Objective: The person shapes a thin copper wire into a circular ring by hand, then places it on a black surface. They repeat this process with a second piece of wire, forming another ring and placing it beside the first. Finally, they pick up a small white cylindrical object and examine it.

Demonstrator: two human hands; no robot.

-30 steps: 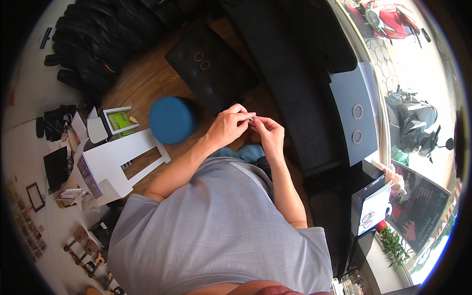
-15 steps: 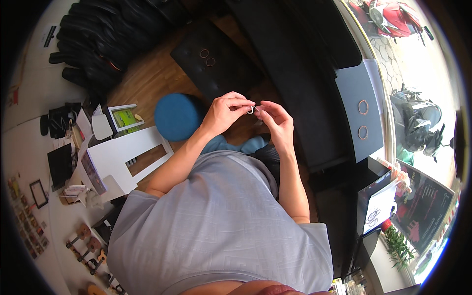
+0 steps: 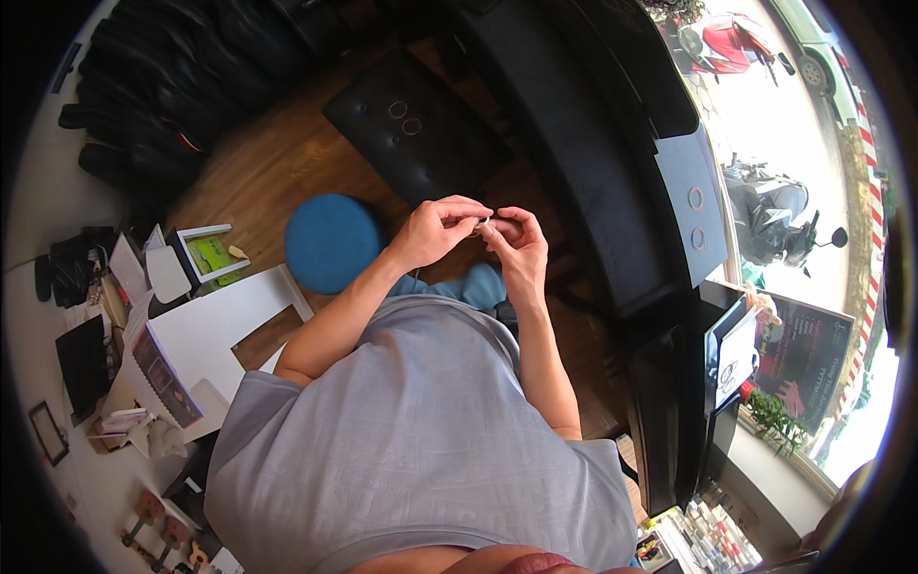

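Both of my hands meet in front of my body, below the black tufted bench. My left hand pinches a small, thin white strand between thumb and fingertips. My right hand closes on the same white strand from the other side, its fingers bent. The strand is too small and too covered by fingers to tell its exact kind. On the black bench lie two thin copper-coloured rings. Two similar rings rest on the grey board at the right.
A round blue stool stands left of my hands. Beyond it are a white desk and a pulled-out drawer with green packets. A long black piano-like body runs along the right. Black bags line the far left.
The whole view has shifted and turned slightly. My hands have come a little closer together, and the white strand that showed as a loop is now more covered by fingers.
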